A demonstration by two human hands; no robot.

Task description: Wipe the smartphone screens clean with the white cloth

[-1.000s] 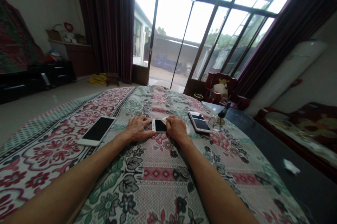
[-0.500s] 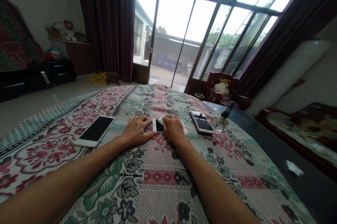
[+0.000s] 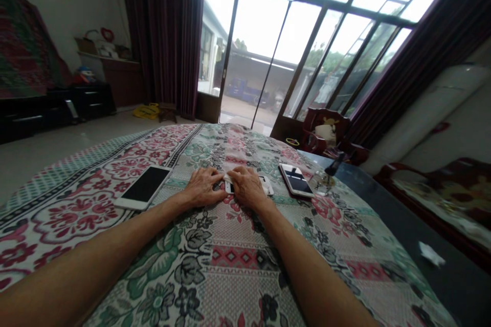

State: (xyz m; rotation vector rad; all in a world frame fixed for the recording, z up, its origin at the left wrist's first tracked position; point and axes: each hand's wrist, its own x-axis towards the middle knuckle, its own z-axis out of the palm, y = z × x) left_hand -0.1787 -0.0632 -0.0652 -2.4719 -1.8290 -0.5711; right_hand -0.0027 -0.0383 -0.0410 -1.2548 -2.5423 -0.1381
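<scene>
A white smartphone [image 3: 270,189] with a dark screen lies flat on the patterned tablecloth [image 3: 233,260], its middle covered by my right hand. My left hand [image 3: 203,187] grips its left end, thumb on the near side and fingers on the far side. Bent over the screen, my right hand [image 3: 247,189] presses a white tissue [image 3: 227,176] onto the glass; most of the tissue is hidden under the fingers. A larger white smartphone [image 3: 144,187] rests to the left, screen up. Another smartphone [image 3: 296,180] lies right of my hands, with window reflections on its screen.
A clear glass object [image 3: 321,183] stands near the table's right side. Beyond that edge is a dark surface [image 3: 406,230] with a crumpled white tissue on it [image 3: 431,254]. A carved wooden chair [image 3: 326,130] and glass doors [image 3: 264,61] are farther back.
My right hand has slid left along the smartphone with the tissue, close to my left hand, uncovering the phone's right end. My left hand keeps its place. The view has shifted slightly.
</scene>
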